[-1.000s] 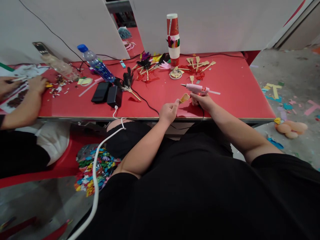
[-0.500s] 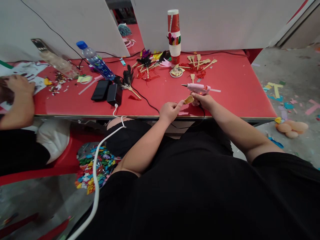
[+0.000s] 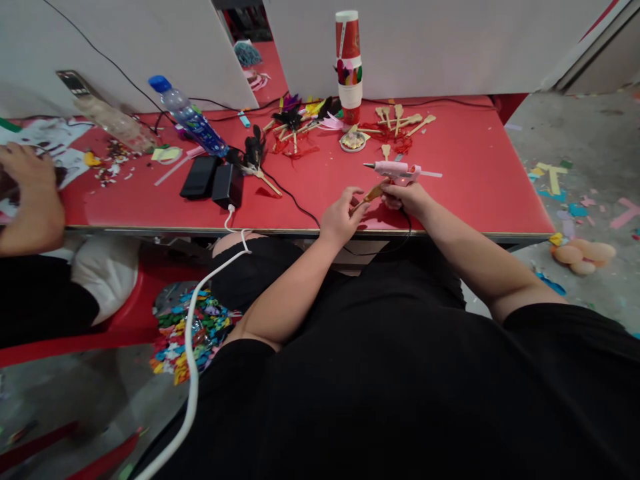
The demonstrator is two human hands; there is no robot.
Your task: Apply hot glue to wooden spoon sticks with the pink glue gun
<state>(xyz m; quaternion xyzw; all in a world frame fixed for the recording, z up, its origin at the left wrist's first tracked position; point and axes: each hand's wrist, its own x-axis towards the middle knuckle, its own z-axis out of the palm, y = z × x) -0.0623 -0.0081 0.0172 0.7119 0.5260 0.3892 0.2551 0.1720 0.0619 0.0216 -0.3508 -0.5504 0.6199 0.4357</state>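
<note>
Hands [image 3: 341, 217] partly cover the glue gun [image 3: 393, 171] — and (shape unclear) a tan piece [image 3: 375, 193].

Since 1.0 s ago: wooden piece [image 3: 374, 192] turned from broad face to a narrower view, now below the pink glue gun [image 3: 393, 171], its wide end up against the right hand [image 3: 404, 197]. Left hand [image 3: 343, 217]: pinch loosened, fingers spread about the stem; contact there unclear. Co-worker's hand [image 3: 25, 167] shifted farther left of the glue gun.
</note>
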